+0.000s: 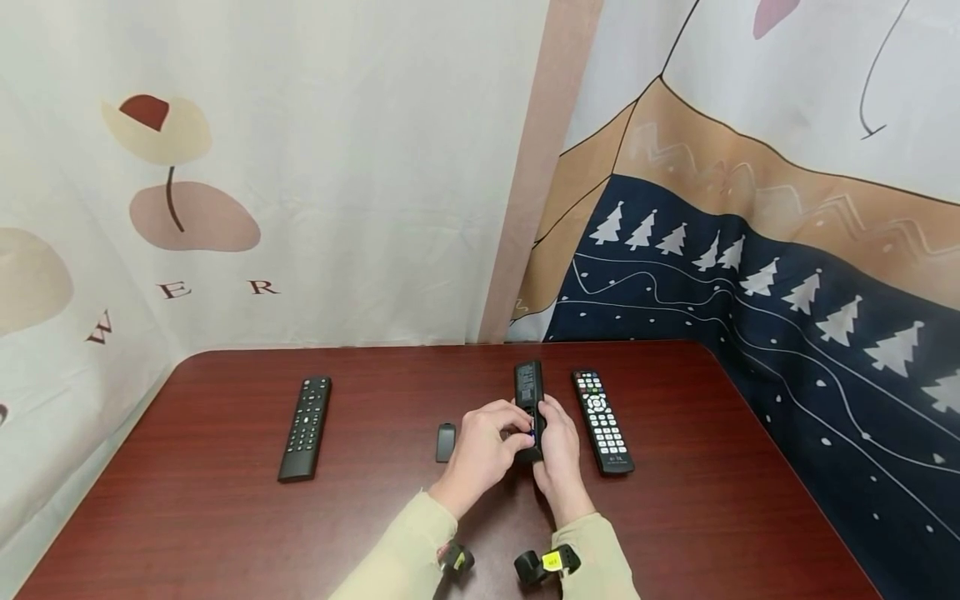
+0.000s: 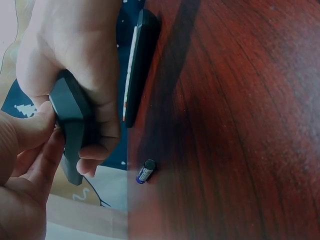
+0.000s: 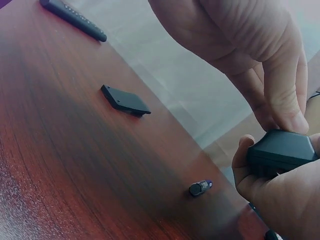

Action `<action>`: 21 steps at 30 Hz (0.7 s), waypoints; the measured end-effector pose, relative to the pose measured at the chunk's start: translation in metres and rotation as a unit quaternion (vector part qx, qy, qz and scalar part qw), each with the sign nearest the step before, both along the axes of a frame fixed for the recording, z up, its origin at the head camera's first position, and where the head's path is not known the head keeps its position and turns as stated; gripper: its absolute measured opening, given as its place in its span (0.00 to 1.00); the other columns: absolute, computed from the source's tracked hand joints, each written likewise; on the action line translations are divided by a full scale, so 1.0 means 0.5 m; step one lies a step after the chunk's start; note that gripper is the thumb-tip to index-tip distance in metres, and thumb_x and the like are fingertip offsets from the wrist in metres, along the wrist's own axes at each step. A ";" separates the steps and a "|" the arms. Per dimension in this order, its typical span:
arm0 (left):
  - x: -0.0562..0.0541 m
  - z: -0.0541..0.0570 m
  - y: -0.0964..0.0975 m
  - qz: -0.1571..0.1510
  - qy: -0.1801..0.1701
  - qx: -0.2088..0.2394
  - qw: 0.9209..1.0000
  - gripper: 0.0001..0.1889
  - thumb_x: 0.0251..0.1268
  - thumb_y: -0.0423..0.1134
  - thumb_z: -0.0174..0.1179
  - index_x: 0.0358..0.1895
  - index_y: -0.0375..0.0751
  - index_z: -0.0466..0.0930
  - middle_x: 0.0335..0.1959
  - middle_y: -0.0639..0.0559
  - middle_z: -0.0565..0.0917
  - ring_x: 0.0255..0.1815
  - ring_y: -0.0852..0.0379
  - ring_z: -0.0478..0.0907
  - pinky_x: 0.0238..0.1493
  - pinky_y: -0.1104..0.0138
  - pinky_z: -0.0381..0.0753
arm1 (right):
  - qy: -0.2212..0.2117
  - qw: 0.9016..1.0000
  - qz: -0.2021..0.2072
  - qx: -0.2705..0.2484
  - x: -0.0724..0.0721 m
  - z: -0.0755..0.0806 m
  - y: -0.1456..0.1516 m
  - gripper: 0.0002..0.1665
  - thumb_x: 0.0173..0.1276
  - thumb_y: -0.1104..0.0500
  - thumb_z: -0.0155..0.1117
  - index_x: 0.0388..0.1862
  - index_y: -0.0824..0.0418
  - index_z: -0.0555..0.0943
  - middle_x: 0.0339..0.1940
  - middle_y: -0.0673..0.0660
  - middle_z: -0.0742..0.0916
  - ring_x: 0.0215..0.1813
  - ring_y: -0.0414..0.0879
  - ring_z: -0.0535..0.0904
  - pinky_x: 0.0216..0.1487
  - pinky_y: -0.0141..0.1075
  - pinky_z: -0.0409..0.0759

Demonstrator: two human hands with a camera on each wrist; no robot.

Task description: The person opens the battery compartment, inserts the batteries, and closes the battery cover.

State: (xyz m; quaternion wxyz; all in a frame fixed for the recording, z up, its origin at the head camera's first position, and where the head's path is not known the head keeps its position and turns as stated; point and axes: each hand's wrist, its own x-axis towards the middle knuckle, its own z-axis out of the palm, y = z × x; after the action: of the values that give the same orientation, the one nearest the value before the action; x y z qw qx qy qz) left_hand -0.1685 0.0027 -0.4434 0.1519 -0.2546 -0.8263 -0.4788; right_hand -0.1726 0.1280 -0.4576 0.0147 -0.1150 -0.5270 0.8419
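Observation:
My right hand (image 1: pixel 561 446) grips a black remote control (image 1: pixel 528 383), tilted up off the table with its labelled back toward me. At its lower half the battery compartment is uncovered. Thumb and fingertips of my left hand (image 1: pixel 487 446) meet there, pinching a battery (image 1: pixel 532 432) of which only a bit of purple-blue shows. Both wrist views hide that battery behind the fingers and the remote. A second battery (image 2: pixel 146 171), dark with a purple end, lies on the table beneath the hands. Left of the hands is the detached battery cover (image 1: pixel 446 442), also seen in the right wrist view.
On the reddish-brown table (image 1: pixel 375 533), a black remote with white buttons (image 1: pixel 602 422) lies just right of the hands. Another black remote (image 1: pixel 305 429) is farther left. A printed curtain (image 1: pixel 375 167) hangs along the table's back and right edges.

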 end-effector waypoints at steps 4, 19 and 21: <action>-0.004 -0.001 -0.001 0.001 -0.003 0.006 1.000 0.06 0.55 0.27 0.76 0.32 0.39 0.89 0.37 0.52 0.88 0.41 0.55 0.87 0.41 0.70 0.86 | -0.002 1.000 -0.002 -0.003 -0.001 0.000 -0.004 0.25 0.84 0.59 0.38 0.71 0.71 0.68 0.56 0.65 0.82 0.45 0.41 0.81 0.45 0.30 0.81; -0.008 0.001 0.003 0.011 -0.021 -0.002 1.000 0.07 0.56 0.28 0.76 0.32 0.41 0.86 0.35 0.54 0.85 0.36 0.58 0.86 0.39 0.70 0.85 | -0.008 1.000 0.002 -0.002 0.003 0.004 -0.006 0.25 0.84 0.58 0.39 0.71 0.70 0.67 0.48 0.57 0.80 0.42 0.41 0.78 0.41 0.29 0.78; -0.008 0.000 0.003 0.015 -0.019 -0.005 1.000 0.08 0.56 0.28 0.76 0.32 0.41 0.86 0.35 0.54 0.84 0.36 0.59 0.86 0.39 0.70 0.85 | -0.007 1.000 0.005 0.002 0.003 0.004 -0.005 0.25 0.84 0.58 0.39 0.71 0.70 0.67 0.49 0.57 0.80 0.42 0.41 0.78 0.41 0.29 0.79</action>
State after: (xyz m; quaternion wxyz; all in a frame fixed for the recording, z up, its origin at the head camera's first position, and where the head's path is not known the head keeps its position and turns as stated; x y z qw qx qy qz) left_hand -0.1727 0.0044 -0.4432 0.1425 -0.2340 -0.8350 -0.4772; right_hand -0.1711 0.1255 -0.4556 0.0066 -0.1183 -0.5295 0.8400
